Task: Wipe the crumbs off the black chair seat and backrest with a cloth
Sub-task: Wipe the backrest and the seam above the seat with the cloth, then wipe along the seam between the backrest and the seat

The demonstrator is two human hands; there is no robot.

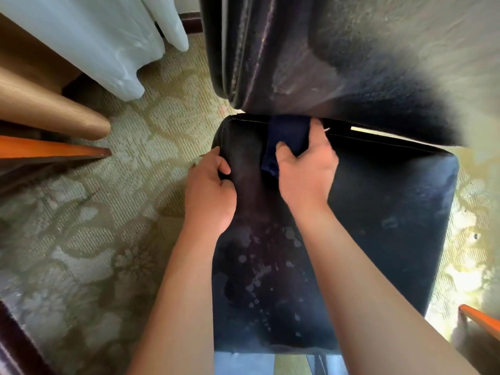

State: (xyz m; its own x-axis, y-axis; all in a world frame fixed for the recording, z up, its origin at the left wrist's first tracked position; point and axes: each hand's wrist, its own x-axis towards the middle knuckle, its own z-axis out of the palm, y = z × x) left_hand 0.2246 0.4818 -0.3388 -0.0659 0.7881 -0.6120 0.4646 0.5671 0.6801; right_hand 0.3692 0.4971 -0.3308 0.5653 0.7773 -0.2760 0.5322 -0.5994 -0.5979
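Note:
The black chair seat (384, 226) fills the middle of the head view, with pale specks and smudges near its front. Its black backrest (311, 58) rises at the top. My right hand (305, 169) presses a folded dark blue cloth (288, 136) onto the rear of the seat, right at the gap under the backrest. My left hand (209, 190) grips the seat's left edge, thumb on top and fingers curled around the side.
Patterned beige carpet (108, 212) surrounds the chair. A white curtain (102, 41) hangs at the top left. Light wooden furniture (48, 109) and an orange-brown edge (54, 150) stick out at the left. Another orange edge (479, 318) shows at the lower right.

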